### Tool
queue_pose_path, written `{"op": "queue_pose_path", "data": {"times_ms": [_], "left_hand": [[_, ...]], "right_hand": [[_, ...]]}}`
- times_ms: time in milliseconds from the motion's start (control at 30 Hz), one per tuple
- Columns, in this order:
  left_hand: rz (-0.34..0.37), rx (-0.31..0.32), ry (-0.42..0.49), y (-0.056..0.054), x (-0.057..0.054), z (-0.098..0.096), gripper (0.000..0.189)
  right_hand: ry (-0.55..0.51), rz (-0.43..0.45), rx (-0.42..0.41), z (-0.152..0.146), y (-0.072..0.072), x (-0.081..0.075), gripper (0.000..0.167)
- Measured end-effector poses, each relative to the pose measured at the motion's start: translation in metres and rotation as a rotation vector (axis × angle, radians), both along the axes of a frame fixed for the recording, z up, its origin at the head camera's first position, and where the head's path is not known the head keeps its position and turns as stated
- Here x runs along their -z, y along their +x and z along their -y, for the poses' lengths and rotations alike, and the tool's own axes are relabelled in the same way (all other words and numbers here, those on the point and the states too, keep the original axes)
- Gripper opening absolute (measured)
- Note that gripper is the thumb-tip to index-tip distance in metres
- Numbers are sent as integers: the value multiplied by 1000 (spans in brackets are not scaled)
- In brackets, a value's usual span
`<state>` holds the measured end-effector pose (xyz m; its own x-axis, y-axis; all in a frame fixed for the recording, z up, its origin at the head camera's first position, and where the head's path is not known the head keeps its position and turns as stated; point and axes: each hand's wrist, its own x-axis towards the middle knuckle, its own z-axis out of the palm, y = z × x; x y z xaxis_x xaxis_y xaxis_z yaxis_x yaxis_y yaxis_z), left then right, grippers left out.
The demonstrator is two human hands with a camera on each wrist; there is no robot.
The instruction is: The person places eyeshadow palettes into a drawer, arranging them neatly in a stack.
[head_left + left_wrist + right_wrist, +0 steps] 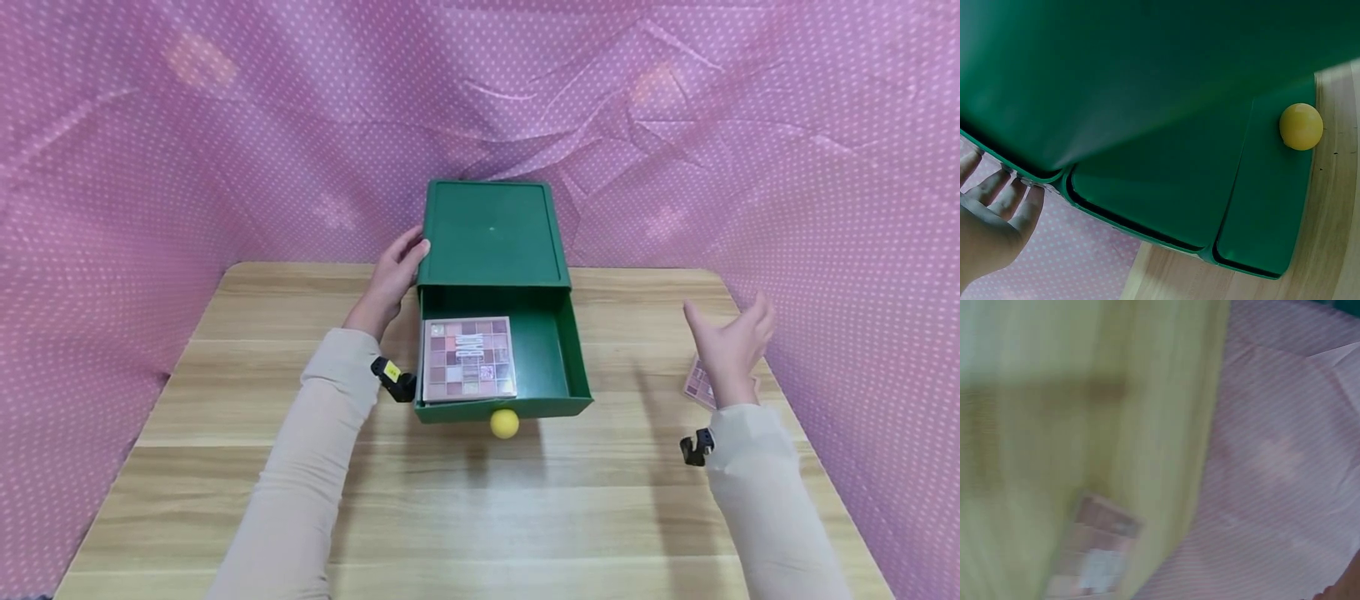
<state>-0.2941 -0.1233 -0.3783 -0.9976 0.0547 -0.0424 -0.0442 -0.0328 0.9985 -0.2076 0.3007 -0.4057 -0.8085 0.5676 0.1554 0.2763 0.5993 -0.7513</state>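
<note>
A green drawer box [491,233] stands at the middle of the table with its drawer [551,354] pulled out toward me. Inside the drawer's left half lies a square makeup palette [469,358] with a grid of pinkish colours. My left hand [390,283] rests against the box's left side. In the left wrist view its extended fingers [1021,206] touch the green edge. Over at the right, my right hand [731,342] is spread and holds nothing, above a second palette [699,386] that it partly hides. That palette [1094,550] looks blurred in the right wrist view.
A yellow round knob [504,423] sticks out from the drawer's front. The wooden table [247,400] ends at a pink dotted cloth [330,125] behind and along both sides.
</note>
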Motion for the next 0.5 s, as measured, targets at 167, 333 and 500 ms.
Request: {"op": "queue_pose_path", "data": {"times_ms": [167, 333, 500], "left_hand": [[-2, -2, -1, 2, 0, 0, 49], [6, -5, -6, 2, 1, 0, 49], [10, -5, -20, 2, 1, 0, 49]], "right_hand": [[14, 49, 48, -11, 8, 23, 105], [30, 70, 118, -21, 14, 46, 106], [1, 122, 180, -28, 20, 63, 108]]}}
